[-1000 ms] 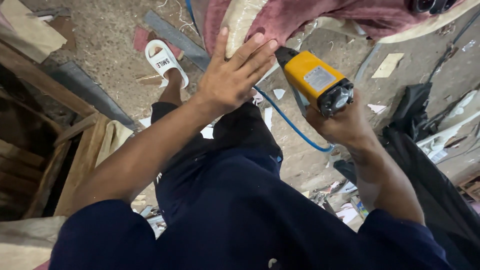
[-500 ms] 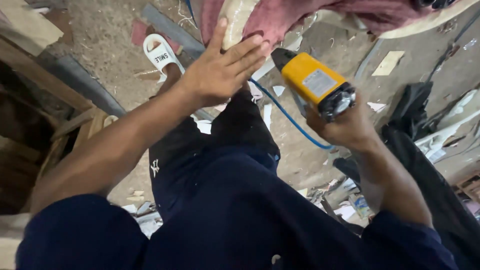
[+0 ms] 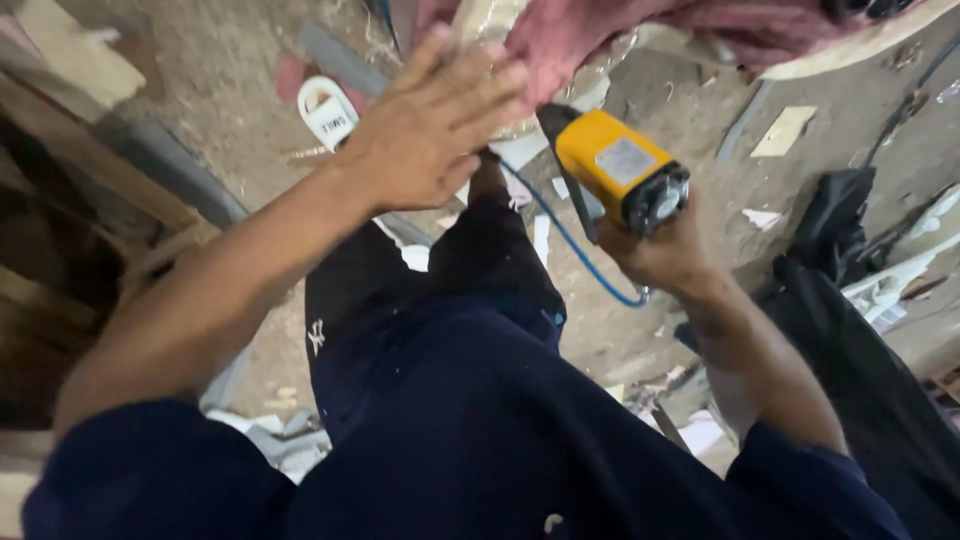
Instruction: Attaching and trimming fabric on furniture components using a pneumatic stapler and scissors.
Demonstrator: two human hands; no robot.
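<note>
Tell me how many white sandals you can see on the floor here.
1. The white sandal lies on the dusty floor at upper left, just beyond the left hand, which is spread flat. A second sandal may be hidden behind the arm or legs.

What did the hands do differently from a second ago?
Little changed. The left hand shifted slightly along the pink fabric, fingers still spread flat on it. The right hand still grips the yellow tool, its nose at the fabric, blue hose trailing. The white sandal stayed put.
</note>
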